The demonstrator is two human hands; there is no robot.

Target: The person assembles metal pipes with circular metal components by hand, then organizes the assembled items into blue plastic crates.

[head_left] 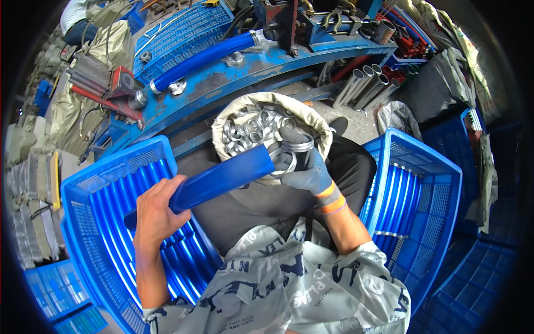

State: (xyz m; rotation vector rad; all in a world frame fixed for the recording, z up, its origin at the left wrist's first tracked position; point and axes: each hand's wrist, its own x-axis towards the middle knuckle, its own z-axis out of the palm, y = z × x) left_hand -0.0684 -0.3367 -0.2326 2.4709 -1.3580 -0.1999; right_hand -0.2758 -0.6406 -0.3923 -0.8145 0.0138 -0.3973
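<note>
My bare left hand [158, 210] is wrapped around a shiny blue metal tube [222, 177], which slants up to the right across my lap. At the tube's right end, my right hand [307, 167], in a grey glove with an orange-edged cuff, grips silver metal rings [285, 161]. One ring sits right by the tube's end; whether it is around the tube or only beside it, I cannot tell. Just beyond both hands stands a cream cloth sack [222, 119] with a rolled rim, full of loose silver rings [250, 129].
A blue crate [78, 192] on my left and another blue crate [431, 167] on my right hold blue tubes. Ahead is a blue metal bench [250, 69] with a blue tube [206, 60] clamped in a machine. Bare silver tubes [367, 83] stand at the right. Another person [75, 19] is far left.
</note>
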